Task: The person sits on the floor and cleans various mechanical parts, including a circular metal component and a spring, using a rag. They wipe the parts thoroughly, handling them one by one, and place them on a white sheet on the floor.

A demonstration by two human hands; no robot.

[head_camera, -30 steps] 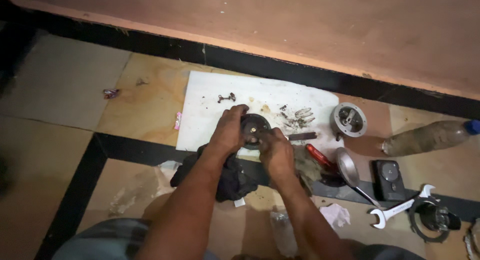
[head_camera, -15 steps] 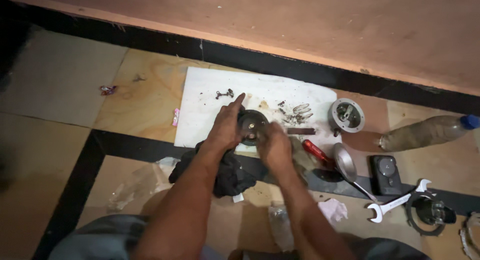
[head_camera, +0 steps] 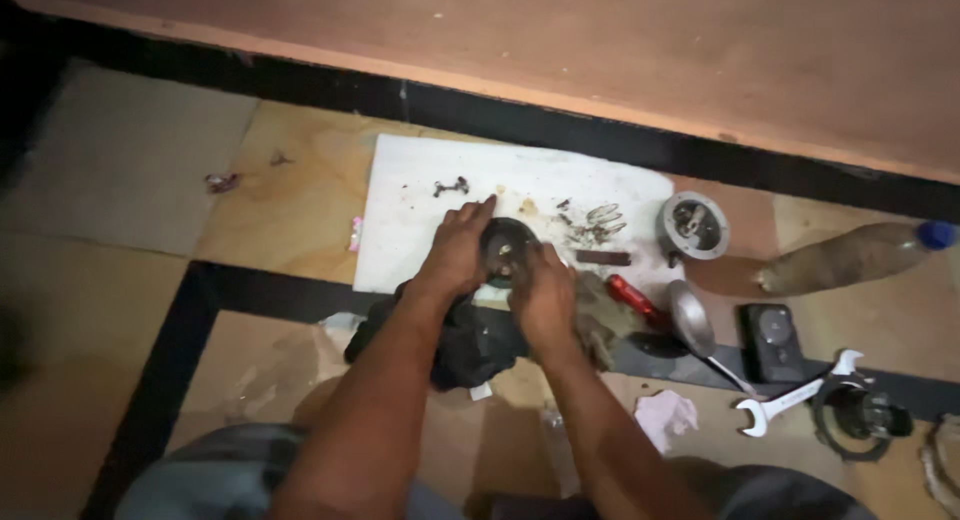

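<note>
Here the dark round metal part sits at the near edge of the white sheet on the floor, gripped between my left hand and right hand, fingers curled tight around its rim. Just below lies a black cloth; to the right, a red-handled screwdriver, a spoon and a wrench.

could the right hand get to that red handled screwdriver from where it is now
Probably yes. The right hand grips the dark round part together with the left hand, so it would have to let go first. The red-handled screwdriver lies just to its right, nothing lying between them.
</note>
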